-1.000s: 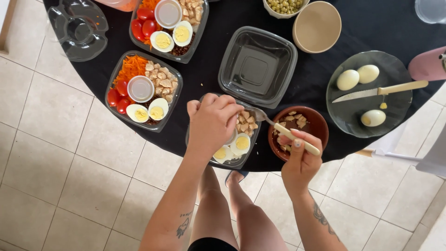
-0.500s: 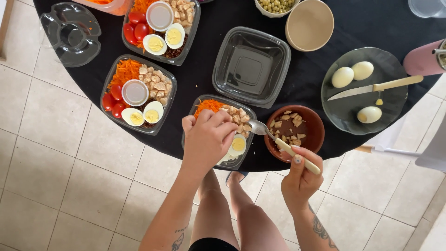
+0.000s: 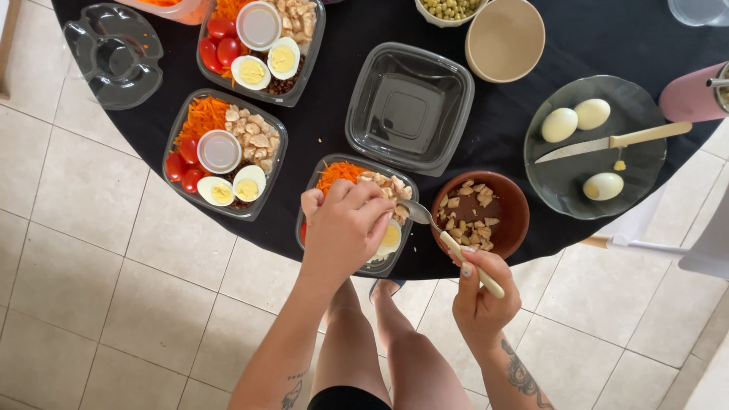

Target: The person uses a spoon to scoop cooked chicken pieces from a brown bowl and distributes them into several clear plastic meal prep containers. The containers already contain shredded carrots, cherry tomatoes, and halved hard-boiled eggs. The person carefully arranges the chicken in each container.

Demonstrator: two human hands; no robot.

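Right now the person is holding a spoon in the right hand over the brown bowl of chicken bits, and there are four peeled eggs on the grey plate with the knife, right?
Nearly. The head view shows three whole peeled eggs on the grey plate, not four. The rest holds: the right hand holds the spoon over the brown bowl of chicken bits, and the knife lies on that plate.

Dark plate [image 3: 645, 190] bears three eggs [image 3: 560, 124], a knife [image 3: 607, 143].

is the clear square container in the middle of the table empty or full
Empty. The clear square container shows only its bare ribbed bottom and the black table through it, unlike the filled trays beside it.
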